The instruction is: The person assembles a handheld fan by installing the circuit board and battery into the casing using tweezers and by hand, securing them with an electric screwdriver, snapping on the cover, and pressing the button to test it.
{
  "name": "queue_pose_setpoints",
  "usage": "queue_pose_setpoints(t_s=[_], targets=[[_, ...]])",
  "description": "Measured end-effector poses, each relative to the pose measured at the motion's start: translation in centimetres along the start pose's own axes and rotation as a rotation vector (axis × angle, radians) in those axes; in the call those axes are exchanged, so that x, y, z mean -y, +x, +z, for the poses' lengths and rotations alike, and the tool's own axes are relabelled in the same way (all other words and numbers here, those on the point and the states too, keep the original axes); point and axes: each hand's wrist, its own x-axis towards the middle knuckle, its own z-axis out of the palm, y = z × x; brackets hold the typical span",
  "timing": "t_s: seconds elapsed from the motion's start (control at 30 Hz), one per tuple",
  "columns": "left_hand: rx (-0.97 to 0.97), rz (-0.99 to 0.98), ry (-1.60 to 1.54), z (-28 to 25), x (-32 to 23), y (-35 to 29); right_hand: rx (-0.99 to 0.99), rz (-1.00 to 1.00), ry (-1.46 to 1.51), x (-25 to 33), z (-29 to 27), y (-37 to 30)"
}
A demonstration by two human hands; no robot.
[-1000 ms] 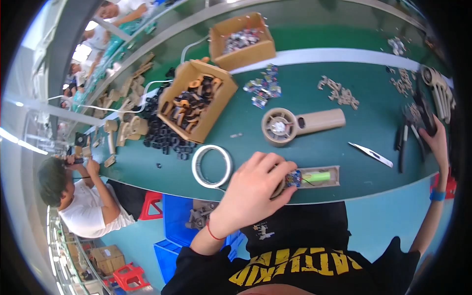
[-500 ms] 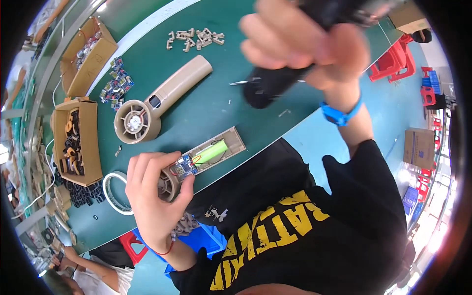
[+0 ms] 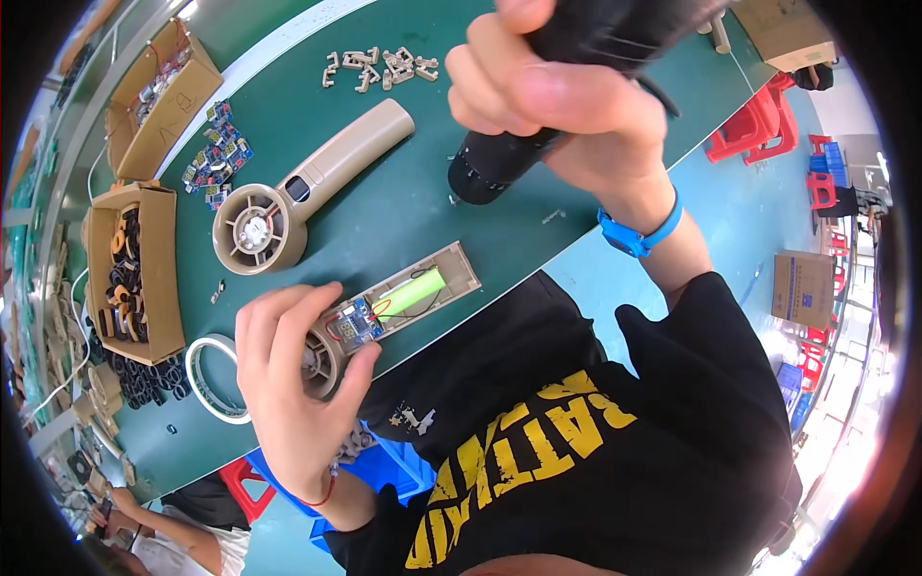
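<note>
My left hand [image 3: 288, 384] rests on the round end of an open beige fan shell [image 3: 423, 288] lying on the green table [image 3: 403, 202] near its front edge. A green battery and a small blue circuit board show inside the shell. My right hand [image 3: 547, 96] is raised above the table and grips a black electric screwdriver [image 3: 509, 154], its tip pointing down toward the table. A closed beige hand-held fan [image 3: 298, 197] lies just beyond the open shell.
A roll of white tape [image 3: 206, 384] lies left of my left hand. Cardboard boxes [image 3: 134, 259] of black and tan parts stand at the left, with small blue parts [image 3: 216, 163] and beige clips [image 3: 379, 67] farther back. Red stools [image 3: 759, 125] stand on the floor at the right.
My right hand has brought the black screwdriver in from the right and lifted it closer over the open shell. My left hand stays on the shell. The view has swung round.
</note>
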Motion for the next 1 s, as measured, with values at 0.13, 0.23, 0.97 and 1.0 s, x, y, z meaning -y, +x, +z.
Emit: queue_pose_setpoints(t_s=[0.13, 0.23, 0.97, 1.0], targets=[[-0.112, 0.002, 0.024, -0.2, -1.3, -0.2, 0.095, -0.096, 0.253, -0.1, 0.9, -0.3], [-0.200, 0.071, 0.078, 0.7, -3.0, 0.8, 0.049, -0.207, 0.564, -1.7, 2.0, -1.9], [-0.288, 0.160, -0.003, 2.3, -5.0, 2.4, 0.483, -0.276, 0.380, -0.7, 0.9, -0.8], [-0.297, 0.174, -0.006, 2.2, -5.0, 2.3, 0.479, -0.275, 0.360, -0.8, 1.0, -0.9]])
